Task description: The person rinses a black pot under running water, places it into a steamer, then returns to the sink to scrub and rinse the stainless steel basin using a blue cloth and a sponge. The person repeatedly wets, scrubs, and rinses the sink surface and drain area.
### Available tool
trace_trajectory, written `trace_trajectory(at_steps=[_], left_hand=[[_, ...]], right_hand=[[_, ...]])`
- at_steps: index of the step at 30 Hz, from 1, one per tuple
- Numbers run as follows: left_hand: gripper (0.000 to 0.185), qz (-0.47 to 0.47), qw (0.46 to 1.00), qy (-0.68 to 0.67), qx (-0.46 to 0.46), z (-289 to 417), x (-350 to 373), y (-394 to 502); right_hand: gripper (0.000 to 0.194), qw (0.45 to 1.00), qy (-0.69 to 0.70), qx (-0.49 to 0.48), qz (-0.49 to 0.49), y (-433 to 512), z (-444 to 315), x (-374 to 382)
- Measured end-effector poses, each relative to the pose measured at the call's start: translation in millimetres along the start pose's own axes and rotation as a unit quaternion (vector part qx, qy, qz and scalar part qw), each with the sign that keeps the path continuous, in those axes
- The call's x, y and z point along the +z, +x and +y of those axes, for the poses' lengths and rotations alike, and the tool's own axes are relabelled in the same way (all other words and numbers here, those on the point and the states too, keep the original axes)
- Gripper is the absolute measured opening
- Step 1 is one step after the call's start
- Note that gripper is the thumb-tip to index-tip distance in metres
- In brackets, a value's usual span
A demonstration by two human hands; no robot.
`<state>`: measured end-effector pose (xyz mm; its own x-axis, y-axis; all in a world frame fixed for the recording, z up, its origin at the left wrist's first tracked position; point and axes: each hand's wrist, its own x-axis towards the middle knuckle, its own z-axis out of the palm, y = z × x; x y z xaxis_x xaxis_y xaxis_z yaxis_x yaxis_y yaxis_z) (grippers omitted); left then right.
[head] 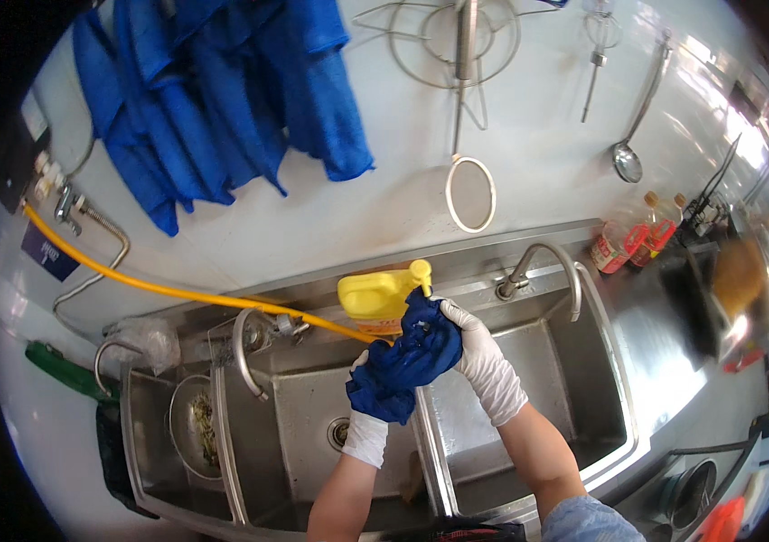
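A bunched dark blue cloth [411,352] is held in both gloved hands above the divider between two steel sink basins. My left hand [366,420], in a white glove, lies under the cloth's lower left end, which hides most of its fingers. Gripping the cloth's upper right side is my right hand [483,352], gloved too, close to the nozzle of a yellow pump jug [371,295]. That jug stands on the ledge behind the sinks. A yellow hose [222,297] runs from the left wall to behind the cloth, where its end is hidden.
Blue cloths [222,101], a fine strainer [470,195] and a ladle [627,162] hang on the wall. Curved faucets [547,251] rise behind the basins. A bowl with food scraps [184,427] sits in the left basin. Plastic bottles [618,245] stand at the right.
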<state>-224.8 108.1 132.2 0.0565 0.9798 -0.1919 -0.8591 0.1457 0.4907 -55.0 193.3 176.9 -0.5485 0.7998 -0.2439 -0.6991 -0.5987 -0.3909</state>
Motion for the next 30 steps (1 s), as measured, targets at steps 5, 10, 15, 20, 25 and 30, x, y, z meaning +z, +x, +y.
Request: trace_trajectory(at_steps=[5, 10, 15, 20, 25, 30], left_hand=[[0.045, -0.128, 0.981, -0.146, 0.02, -4, -76, -38], [0.046, -0.063, 0.994, 0.004, 0.093, -16, -186, -85], [0.038, 0.074, 0.98, -0.172, 0.069, -19, -177, -121], [0.034, 0.227, 0.959, -0.17, 0.02, -22, -177, -157], [0.038, 0.217, 0.952, -0.215, -0.01, -32, -209, -153], [0.04, 0.091, 0.95, -0.298, 0.012, -23, -215, -151]], right_hand=[[0.031, 0.978, -0.175, 0.08, 0.081, -1, 99, -13], [0.012, 0.84, -0.521, -0.149, -0.04, -9, 214, 1], [0.018, 0.607, -0.77, -0.105, -0.17, -33, 271, 11], [0.019, 0.562, -0.823, -0.077, -0.038, -22, 310, -11], [0.025, 0.491, -0.868, -0.03, -0.075, -2, 308, -5], [0.029, 0.475, -0.873, -0.103, -0.024, -22, 319, 1]])
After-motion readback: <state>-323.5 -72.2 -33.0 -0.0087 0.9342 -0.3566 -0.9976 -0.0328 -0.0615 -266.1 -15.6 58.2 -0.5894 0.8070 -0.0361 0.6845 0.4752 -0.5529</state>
